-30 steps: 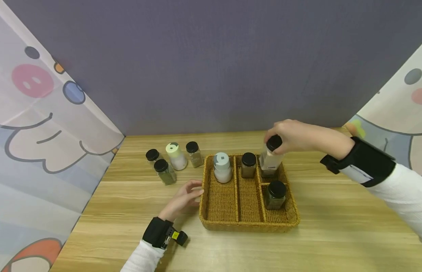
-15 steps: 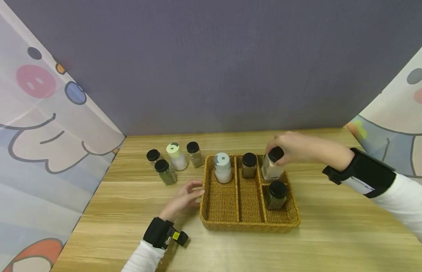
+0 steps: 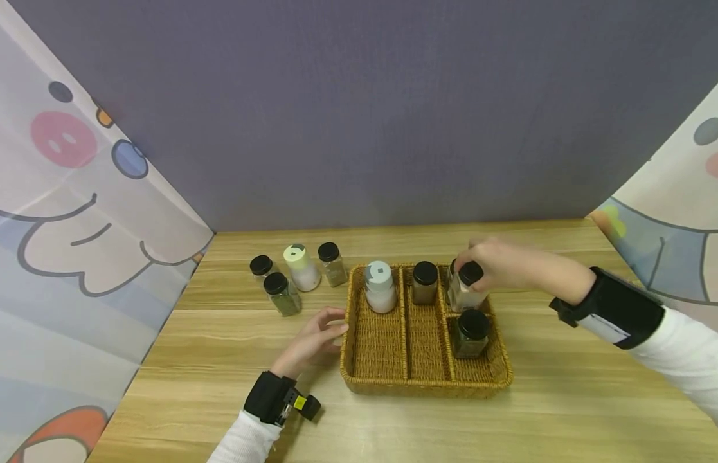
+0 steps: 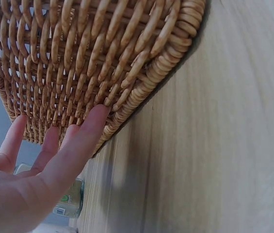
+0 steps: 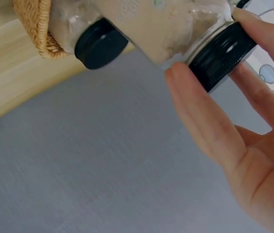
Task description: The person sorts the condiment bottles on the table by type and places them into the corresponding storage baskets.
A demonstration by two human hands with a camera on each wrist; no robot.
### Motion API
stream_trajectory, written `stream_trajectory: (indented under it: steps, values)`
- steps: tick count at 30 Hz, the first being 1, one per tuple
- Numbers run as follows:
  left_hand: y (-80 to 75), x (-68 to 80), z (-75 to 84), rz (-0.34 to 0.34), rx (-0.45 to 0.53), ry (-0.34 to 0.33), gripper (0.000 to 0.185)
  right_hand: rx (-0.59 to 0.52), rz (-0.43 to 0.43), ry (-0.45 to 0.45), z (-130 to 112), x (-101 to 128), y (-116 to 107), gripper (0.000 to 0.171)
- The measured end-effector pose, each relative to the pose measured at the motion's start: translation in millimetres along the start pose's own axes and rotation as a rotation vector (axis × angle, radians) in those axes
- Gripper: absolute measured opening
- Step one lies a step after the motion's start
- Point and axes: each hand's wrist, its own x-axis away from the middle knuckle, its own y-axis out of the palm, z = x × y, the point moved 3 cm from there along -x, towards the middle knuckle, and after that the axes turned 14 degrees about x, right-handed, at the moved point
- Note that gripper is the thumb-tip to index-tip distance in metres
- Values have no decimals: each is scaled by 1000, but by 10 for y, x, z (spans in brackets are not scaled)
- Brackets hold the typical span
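Note:
My right hand [image 3: 497,262] pinches a clear spice jar [image 3: 464,298] around its black lid [image 5: 224,53], over the back right compartment of a wicker basket [image 3: 425,388]. Pale powder fills this jar; whether its base touches the basket floor is hidden. Close beside it, a second black-lidded jar [image 5: 100,43] shows in the right wrist view, mostly covered in the head view. My left hand [image 3: 309,343] rests its fingertips on the basket's left outer wall [image 4: 73,73], fingers extended.
Inside the basket stand a white-capped bottle [image 3: 380,289], a brown spice jar [image 3: 425,283] and a dark green jar [image 3: 471,334]. Left of it on the wooden table [image 3: 220,360] are a yellow-capped bottle [image 3: 303,267] and black-lidded jars [image 3: 282,294]. A grey panel [image 3: 359,116] rises behind.
My right hand has lowered the spice jar into the back right compartment and drawn it slightly towards the front. Another black lid now shows behind it. My left hand stays at the basket wall.

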Motion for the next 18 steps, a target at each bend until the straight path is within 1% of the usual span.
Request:
stream_trajectory:
  steps: [3,9,14,18]
  values:
    - [1,2,1,1,0,0,49,-3,1,-2,3,-1,38,30]
    - [3,4,1,4,4,-5,49,-29,-26,12,11,-2,118,28]
    - [3,1,2,3,2,-2,49,-16,-30,10,15,2,171,28]
    - [-2,0,1,0,2,-2,49,-20,-59,27,17,-2,220,29]
